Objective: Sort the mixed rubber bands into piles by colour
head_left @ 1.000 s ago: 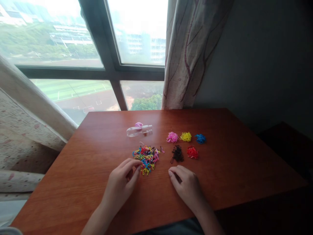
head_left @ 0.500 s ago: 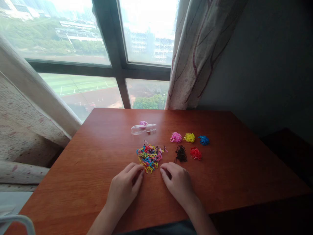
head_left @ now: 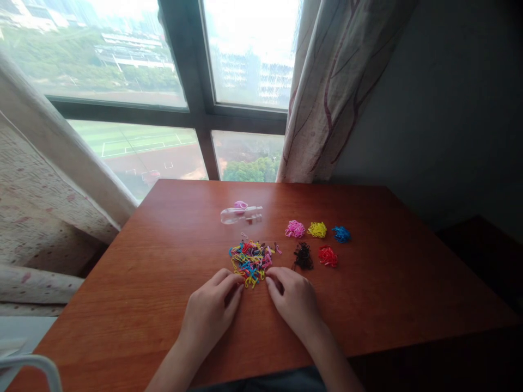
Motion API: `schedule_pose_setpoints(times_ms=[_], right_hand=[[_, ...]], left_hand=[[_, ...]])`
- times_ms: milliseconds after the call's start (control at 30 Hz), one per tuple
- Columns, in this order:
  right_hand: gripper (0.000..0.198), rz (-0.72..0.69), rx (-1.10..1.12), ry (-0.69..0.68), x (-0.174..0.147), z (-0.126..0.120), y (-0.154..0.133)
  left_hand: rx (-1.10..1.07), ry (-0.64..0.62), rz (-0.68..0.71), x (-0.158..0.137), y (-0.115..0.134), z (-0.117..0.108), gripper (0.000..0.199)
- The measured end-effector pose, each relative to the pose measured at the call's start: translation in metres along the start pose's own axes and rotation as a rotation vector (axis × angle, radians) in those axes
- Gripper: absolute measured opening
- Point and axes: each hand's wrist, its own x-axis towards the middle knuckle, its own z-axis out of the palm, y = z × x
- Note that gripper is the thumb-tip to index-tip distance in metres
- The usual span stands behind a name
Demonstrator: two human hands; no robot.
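Note:
A mixed pile of small coloured looped pins (head_left: 252,260), shaped like bulb safety pins, lies on the brown table (head_left: 143,283). My left hand (head_left: 214,302) rests at the pile's near left edge, thumb and index finger drawn together beside a yellow pin. Across from it, my right hand (head_left: 294,296) touches the near right edge with its fingertips closed in a pinch. Whether either pinch holds a pin is too small to make out. To the right are sorted heaps: pink pins (head_left: 295,229), yellow pins (head_left: 317,230), blue pins (head_left: 341,234), black pins (head_left: 303,257) and red pins (head_left: 328,256).
Behind the pile a clear plastic container (head_left: 241,215) lies on its side, with something pink (head_left: 241,205) at it. The window (head_left: 249,158) and a patterned curtain (head_left: 322,109) stand beyond the table. A white curved bar (head_left: 36,362) shows at lower left.
My left hand has shifted slightly right, and my right hand slightly left, closer to the pile. The view has tilted a little; the sorted heaps look the same.

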Motion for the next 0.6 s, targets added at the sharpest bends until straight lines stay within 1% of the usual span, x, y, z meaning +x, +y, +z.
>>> schedule_pose_setpoints(times_ms=[133, 367, 600], right_hand=[[0.019, -0.015, -0.002, 0.000, 0.0026, 0.0024, -0.0025], [0.017, -0.124, 0.078, -0.037, -0.0048, 0.0029, -0.0017], [0.016, -0.113, 0.116, 0.000, -0.0059, 0.0033, 0.0018]], left_hand=[[-0.003, -0.009, -0.004, -0.0011, -0.0002, -0.0004, 0.018], [-0.012, -0.006, -0.006, -0.0015, 0.0004, -0.0006, 0.018], [-0.016, 0.003, -0.013, -0.0003, 0.0024, -0.0014, 0.016]])
